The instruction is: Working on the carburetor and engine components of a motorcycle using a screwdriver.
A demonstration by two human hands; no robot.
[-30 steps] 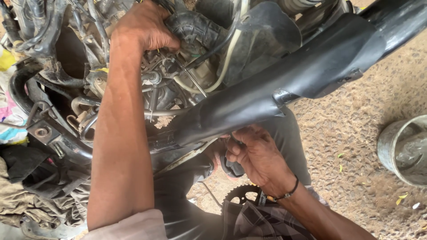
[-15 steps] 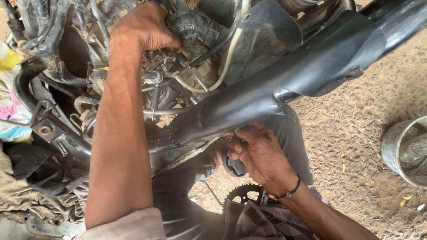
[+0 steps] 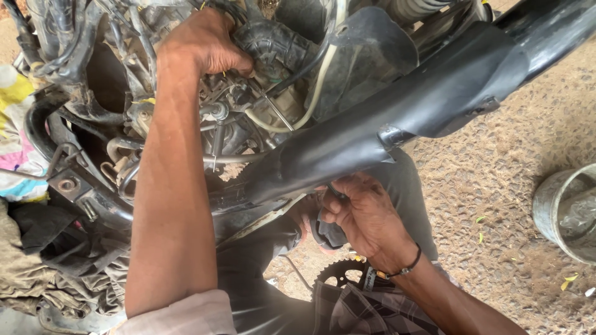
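Observation:
I look down into the open frame of a motorcycle. My left hand (image 3: 205, 43) reaches up into the engine bay, its fingers curled on a black rubber intake boot (image 3: 276, 43) among hoses and cables. A cream hose (image 3: 313, 93) loops just right of it. My right hand (image 3: 366, 214) is lower, tucked under the long black plastic body panel (image 3: 434, 105). Its fingers are closed around a thin dark tool (image 3: 336, 192) whose tip is hidden behind the panel. A dark cord band sits on that wrist.
A toothed sprocket (image 3: 338, 273) shows below my right hand, next to my knee. A dented metal bucket (image 3: 568, 211) stands on the gravel at the right edge. Dirty rags (image 3: 31, 267) and a coloured cloth (image 3: 18, 136) lie at the left.
Both hands stay on the same parts. My right hand has shifted only slightly under the panel; the view has moved a little.

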